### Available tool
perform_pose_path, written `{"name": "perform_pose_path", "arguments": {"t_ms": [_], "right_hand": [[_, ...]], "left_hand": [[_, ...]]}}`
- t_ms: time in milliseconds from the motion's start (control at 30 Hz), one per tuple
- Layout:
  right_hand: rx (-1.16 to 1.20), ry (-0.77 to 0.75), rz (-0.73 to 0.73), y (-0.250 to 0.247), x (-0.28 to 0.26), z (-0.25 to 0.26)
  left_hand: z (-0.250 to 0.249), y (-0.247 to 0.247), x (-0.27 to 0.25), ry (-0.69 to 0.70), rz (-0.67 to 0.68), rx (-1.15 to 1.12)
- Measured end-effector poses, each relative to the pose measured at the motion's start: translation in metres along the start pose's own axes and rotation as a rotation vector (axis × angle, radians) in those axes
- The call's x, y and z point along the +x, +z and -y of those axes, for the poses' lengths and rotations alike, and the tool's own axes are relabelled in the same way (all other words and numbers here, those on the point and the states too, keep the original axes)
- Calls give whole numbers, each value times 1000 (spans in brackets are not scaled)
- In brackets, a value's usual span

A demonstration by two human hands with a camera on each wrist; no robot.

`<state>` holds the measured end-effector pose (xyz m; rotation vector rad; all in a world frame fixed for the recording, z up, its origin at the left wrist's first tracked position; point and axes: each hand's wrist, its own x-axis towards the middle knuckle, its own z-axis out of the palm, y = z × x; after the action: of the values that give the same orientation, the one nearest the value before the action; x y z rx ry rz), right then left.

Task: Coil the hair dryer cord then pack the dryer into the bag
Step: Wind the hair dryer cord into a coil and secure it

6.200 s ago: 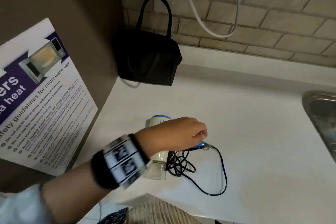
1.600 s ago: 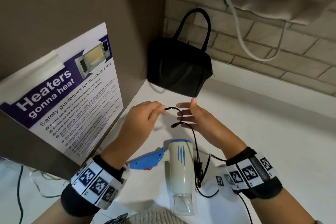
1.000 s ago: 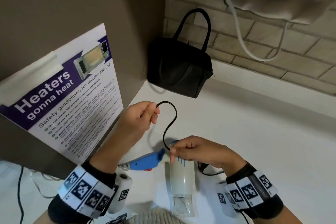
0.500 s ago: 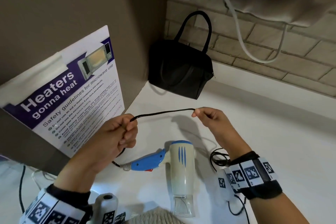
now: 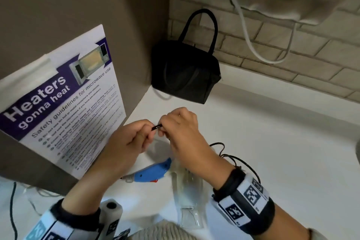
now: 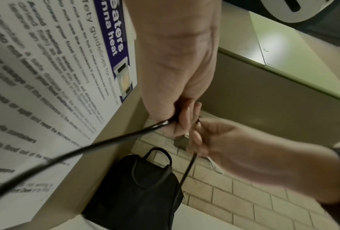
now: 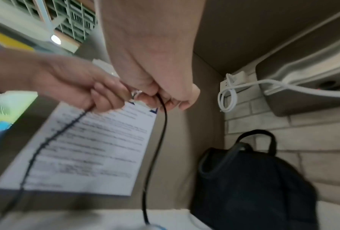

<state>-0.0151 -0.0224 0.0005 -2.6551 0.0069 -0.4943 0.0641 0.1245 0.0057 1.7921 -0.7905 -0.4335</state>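
"Heaters gonna heat" poster (image 5: 64, 101) beside hands' cord (image 5: 156, 127) grip

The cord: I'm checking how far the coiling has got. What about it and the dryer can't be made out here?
- Cord: head view, the left hand and right hand cover all but a short piece; loop count hidden.
- Plug: in no view.
- Dryer: head view, the right forearm hides its upper body.
- Bag: whether it is open cannot be told.
- Poster: right wrist view, blurred.
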Motion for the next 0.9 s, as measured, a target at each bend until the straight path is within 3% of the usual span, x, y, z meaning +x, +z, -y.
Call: {"name": "perform_pose_path", "arguments": {"t_ms": [333,567,633,667,700,733,800,900], "right_hand": [[-102,257,14,19,-2,-82],[-166,361,134,37,-9,-116],[-198,401,159,39,-9,-122],[-203,445,174,38,-11,-126],[-195,499,190,37,-13,-130],[-181,555,209,35,-16,-134],[-174,634,234,32,-21,-141],[-83,707,222,26,-24,-151]], "left_hand": [[-24,-28,-14,25,63,-461],[-26,-49,-16,201,202,-692],[-23,-55,-13,221,328,-946],[-24,-57,-12,202,404,-1179],[-22,-59,-10,200,383,-1301],[-21,-64,-8,194,320,-1310],[-14,-67,-3,117,244,-1125],[-2,-61,-3,-54,-24,-627]]}}
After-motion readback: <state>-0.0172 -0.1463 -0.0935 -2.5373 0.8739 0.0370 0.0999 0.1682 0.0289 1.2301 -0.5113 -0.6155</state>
